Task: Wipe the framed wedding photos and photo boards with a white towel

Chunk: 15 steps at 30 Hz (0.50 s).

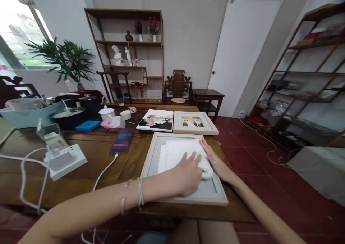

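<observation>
See white cloth [175, 153] lying partly bunched inside pale wooden frame [210, 201], near right end of desk [126, 168]. Note left hand [188, 175] on top, fingers half-curled and spread; can't tell if pinching fabric. Note right hand [215, 162] nearly flat, fingers extended along right rim and cloth edge, apparently gripping nothing. Best to brace rim lightly with right, press evenly with left, go easy near inner corners to avoid snagging.

the person's left forearm [160, 185] slants across, the left hand [188, 174] turned back-up, fingers bent and parted — the right hand [216, 162] just beside it, fingers extended forward and leftward.
</observation>
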{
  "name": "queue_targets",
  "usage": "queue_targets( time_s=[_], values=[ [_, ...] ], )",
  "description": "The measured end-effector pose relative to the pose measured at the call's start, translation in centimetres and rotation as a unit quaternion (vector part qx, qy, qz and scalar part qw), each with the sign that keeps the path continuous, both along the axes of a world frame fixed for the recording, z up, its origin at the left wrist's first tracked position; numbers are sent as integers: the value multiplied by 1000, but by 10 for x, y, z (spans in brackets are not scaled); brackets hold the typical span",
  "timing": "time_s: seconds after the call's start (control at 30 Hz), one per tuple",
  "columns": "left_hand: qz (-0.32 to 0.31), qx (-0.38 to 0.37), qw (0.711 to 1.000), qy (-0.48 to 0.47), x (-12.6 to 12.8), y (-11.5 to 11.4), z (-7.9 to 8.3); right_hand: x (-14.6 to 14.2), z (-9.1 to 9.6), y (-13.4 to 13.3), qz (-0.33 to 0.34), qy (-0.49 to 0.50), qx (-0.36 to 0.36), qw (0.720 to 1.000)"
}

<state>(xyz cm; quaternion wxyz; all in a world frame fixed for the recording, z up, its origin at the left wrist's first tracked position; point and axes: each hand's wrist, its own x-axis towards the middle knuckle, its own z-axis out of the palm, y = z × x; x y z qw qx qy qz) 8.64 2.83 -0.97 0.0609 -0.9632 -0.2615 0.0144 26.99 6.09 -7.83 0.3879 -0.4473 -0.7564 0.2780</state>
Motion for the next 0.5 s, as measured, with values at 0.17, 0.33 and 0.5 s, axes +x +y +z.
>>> queue_targets(
  time_s=[0.17, 0.33, 0.5],
  values=[
    [-42, -35, 998, -31, -31, -47, 33, 1, 4, 3, 38, -30, 32, 998],
    [113, -10, 979, -172, -82, -41, 60, 5, 3, 6, 60, -38, 52, 996],
    [164, 237, 928, -237, -130, -5, 79, 5, 3, 5, 60, -34, 41, 997]
  ],
)
